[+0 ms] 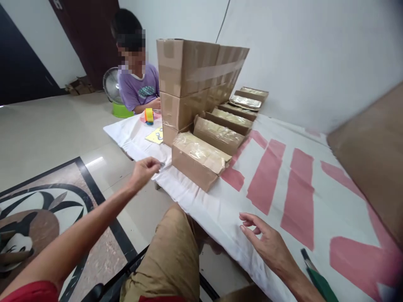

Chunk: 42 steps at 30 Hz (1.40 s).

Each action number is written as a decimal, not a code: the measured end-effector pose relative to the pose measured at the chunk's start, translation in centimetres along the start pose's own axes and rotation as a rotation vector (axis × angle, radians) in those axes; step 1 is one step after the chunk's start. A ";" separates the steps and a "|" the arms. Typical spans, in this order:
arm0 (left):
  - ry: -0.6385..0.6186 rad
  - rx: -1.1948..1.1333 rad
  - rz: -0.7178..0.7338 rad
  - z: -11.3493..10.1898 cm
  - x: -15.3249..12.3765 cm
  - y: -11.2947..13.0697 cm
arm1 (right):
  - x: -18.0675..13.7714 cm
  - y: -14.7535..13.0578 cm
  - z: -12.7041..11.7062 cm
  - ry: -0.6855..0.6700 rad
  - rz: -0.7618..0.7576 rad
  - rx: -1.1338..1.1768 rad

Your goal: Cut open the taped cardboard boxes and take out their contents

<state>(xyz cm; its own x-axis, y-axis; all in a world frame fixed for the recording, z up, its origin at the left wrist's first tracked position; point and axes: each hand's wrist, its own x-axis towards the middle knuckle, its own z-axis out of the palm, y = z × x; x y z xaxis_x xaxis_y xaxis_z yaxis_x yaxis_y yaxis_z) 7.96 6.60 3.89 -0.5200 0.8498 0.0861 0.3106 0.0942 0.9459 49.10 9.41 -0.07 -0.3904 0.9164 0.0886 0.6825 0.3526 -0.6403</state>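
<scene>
Surface: white cloth with red stripes point(292, 184) over a low table, tiled floor beyond.
Nearest taped carton point(199, 161): at 1 o'clock from the left hand, long axis running toward 4 o'clock.
Left hand point(143, 172): nearer; fingers pinched together on something small, unclear what.
Right hand point(267, 243): fingers loosely spread, empty, hovering just above the cloth.
Background: stacked cartons point(195, 84); seated person point(137, 84).

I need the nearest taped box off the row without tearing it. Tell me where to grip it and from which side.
Grip the nearest taped box by its two long cardboard side walls, coming from its near end that points to the table edge. It lies flat and long, its top is loose crinkled tape, and the next box sits close on the far side. The left hand is closest.
</scene>
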 end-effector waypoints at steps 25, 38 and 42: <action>0.074 0.549 -0.223 -1.5 27.2 -8.2 | 1.4 5.1 6.4 0.247 -0.486 -0.330; 0.067 0.646 0.798 3.4 1.9 -7.3 | 1.0 3.3 7.0 0.365 -0.425 -0.273; 0.039 0.549 0.829 7.9 -4.2 -7.8 | 0.8 2.8 7.2 0.327 -0.340 -0.232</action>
<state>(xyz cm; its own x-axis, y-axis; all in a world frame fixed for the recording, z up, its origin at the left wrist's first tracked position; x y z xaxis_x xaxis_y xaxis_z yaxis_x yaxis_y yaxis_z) 13.97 6.35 -6.35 0.0058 0.7391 0.6736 0.9077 -0.2865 0.3065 46.27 9.75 -7.33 -0.4253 0.7412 0.5193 0.6844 0.6389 -0.3514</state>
